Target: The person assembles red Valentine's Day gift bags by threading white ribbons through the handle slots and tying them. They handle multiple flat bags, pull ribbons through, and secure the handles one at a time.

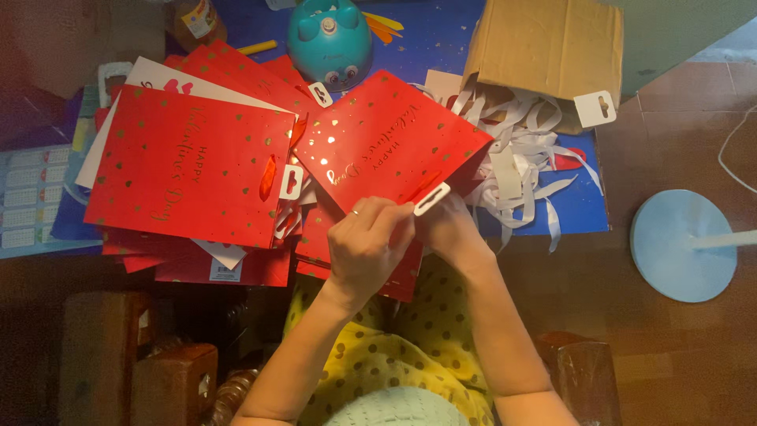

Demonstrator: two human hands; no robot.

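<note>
Red paper gift bag (pixel 390 142), speckled with gold dots and lying flat and tilted, occupies the centre of the head view, its lower edge meeting both hands. A white plastic hang tab (pixel 431 199) sits at that lower edge, just above and between the hands. The left hand (pixel 364 244), a ring on one finger, is curled with its fingertips pinched at the bag's edge just left of the tab; the right hand (pixel 449 229) is largely hidden behind the left, its fingers closed on the edge below the tab, though how tightly cannot be told. The bag thus extends up and away from the grip, which holds only its near edge. To the left lies a stack of matching red bags (pixel 189 166), the topmost bearing its own white tab (pixel 290 181). Beyond the held bag, a brown cardboard box (pixel 552 47) lies on a blue surface (pixel 587 209), with a heap of white paper strips (pixel 520 158) before its mouth. A teal round toy (pixel 329 35) stands at the far edge, and a pale blue disc-shaped base (pixel 682 244) rests on the floor at right.
</note>
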